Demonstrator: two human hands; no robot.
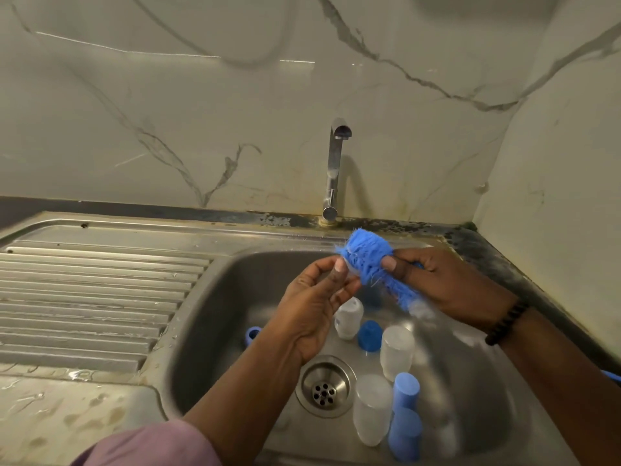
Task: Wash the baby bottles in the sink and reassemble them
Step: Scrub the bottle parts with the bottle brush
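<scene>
Over the steel sink my right hand grips a blue bristle brush. My left hand pinches a small clear piece against the brush's bristles; what the piece is cannot be told. In the basin stand three clear bottle bodies. Among them sit blue caps and a blue ring by the left wall of the basin.
The drain lies in the basin's middle. A chrome tap stands behind the sink, no water running. A ribbed draining board stretches to the left. Marble wall panels close the back and right side.
</scene>
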